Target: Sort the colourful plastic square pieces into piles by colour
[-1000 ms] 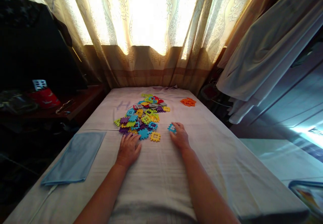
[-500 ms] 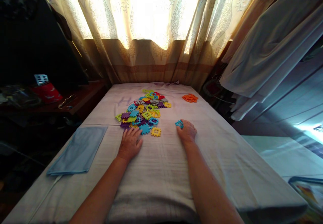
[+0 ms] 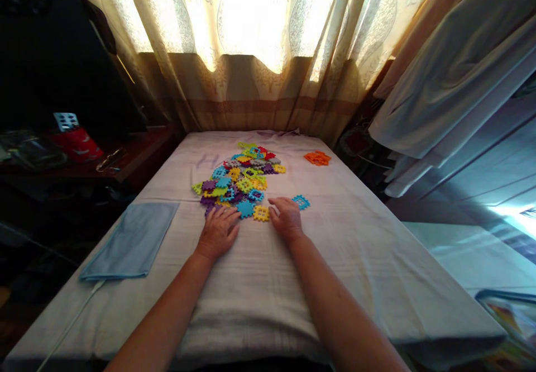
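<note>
A heap of colourful notched plastic building pieces point(image 3: 245, 185) lies mid-table, in purple, blue, yellow, green, red and grey. My left hand point(image 3: 218, 229) rests with fingers spread at the heap's near edge, fingertips touching purple pieces. My right hand point(image 3: 287, 217) is open beside a yellow square piece point(image 3: 261, 213), thumb and fingers apart and holding nothing. Just left of that yellow piece is a solid blue piece point(image 3: 245, 209). On the cloth to the right of my right hand lies a blue frame-shaped piece point(image 3: 301, 202). A separate pile of orange pieces point(image 3: 317, 158) sits at the far right.
A pale cloth point(image 3: 259, 294) covers the table. On its left side lies a flat light-blue fabric pad point(image 3: 134, 241) with a white cord point(image 3: 71, 324). Patterned curtains point(image 3: 251, 81) hang behind. A dark side table point(image 3: 138, 151) stands at left with a red container point(image 3: 77, 144).
My right hand has let go of the blue frame-shaped piece, leaving it on the cloth, and moved left toward the heap. My left hand has stayed nearly in place.
</note>
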`<state>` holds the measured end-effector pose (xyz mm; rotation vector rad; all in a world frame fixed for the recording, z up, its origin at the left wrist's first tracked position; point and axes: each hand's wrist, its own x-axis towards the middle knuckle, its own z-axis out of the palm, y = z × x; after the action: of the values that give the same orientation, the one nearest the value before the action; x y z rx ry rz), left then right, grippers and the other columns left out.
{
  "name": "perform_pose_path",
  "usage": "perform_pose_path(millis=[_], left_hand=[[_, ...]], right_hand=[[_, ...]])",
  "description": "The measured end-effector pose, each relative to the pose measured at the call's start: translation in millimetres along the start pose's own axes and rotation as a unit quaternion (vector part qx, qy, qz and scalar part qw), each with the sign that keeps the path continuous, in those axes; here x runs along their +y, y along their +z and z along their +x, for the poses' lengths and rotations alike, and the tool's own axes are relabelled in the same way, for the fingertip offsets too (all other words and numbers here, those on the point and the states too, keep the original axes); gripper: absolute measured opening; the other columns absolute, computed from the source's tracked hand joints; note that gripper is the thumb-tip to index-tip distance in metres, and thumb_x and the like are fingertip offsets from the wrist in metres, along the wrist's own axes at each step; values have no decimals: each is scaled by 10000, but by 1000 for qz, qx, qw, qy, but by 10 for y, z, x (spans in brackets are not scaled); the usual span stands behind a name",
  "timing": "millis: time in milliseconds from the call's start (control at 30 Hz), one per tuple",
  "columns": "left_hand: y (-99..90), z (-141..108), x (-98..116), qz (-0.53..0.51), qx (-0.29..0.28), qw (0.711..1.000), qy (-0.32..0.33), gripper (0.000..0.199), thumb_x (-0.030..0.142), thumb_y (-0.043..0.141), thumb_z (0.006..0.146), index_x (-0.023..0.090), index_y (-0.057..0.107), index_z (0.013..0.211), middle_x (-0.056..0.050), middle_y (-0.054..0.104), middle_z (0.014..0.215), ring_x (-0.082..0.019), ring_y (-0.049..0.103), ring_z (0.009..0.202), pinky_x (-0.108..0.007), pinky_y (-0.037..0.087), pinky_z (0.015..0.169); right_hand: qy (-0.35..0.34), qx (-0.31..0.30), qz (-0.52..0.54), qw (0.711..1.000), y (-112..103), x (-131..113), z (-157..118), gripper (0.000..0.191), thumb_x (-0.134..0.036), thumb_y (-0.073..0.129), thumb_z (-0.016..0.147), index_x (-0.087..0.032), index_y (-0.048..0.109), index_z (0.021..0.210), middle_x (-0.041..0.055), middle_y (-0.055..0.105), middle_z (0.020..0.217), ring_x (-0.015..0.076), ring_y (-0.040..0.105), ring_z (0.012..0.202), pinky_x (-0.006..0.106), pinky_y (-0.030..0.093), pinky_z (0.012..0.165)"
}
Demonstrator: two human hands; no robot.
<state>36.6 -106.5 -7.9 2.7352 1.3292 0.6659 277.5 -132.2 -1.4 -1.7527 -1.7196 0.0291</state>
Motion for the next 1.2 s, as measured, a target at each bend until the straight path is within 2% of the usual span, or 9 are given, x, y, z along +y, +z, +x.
perform_pose_path(millis=[100,267,633,833,1033,1200], left_hand=[[-7,4,12,-6,-5,1000,10,411,309,490,903,261,631,1286,-66,622,1372,-293,497,1324,-573,305,1146],[-16,11,30,-20,-26,999,30,421,303,446,930,273,611,1317,-42,611,1388,-280,495,1329,-547,305,1154],[-38,24,56,-39,-41,997,51,405,292,405,957,265,627,1295,-44,632,1362,-259,509,1324,-525,334,1146],[-24,20,37,-35,-31,998,50,449,279,457,921,239,580,1350,-71,604,1394,-245,517,1323,-494,351,1153],[-22,12,36,-40,-28,998,51,415,288,452,932,265,605,1318,-61,629,1364,-234,550,1291,-488,361,1148],[-22,4,25,-45,-33,997,54,434,278,444,930,254,582,1341,-56,627,1367,-233,532,1307,-485,351,1155]], right_hand=[[-46,-48,5,998,47,-193,-41,317,-243,591,858,-232,697,1156,81,730,1108,237,592,1114,400,377,1024],[-70,-76,-12,995,81,-339,-88,357,-351,646,846,-226,677,1179,94,715,1125,254,572,1146,416,363,1017],[-21,-82,-35,996,148,-394,-49,413,-372,634,866,-212,618,1247,111,681,1193,279,547,1158,427,364,990],[-24,-70,-26,997,175,-354,-47,365,-300,606,876,-215,625,1230,103,695,1141,258,555,1136,409,354,986],[-57,-75,-35,995,164,-384,-62,376,-429,647,854,-232,645,1175,102,690,1160,270,543,1155,418,345,992],[-48,-89,-52,993,120,-438,-51,335,-379,641,866,-216,653,1159,106,692,1146,272,550,1139,418,342,995]])
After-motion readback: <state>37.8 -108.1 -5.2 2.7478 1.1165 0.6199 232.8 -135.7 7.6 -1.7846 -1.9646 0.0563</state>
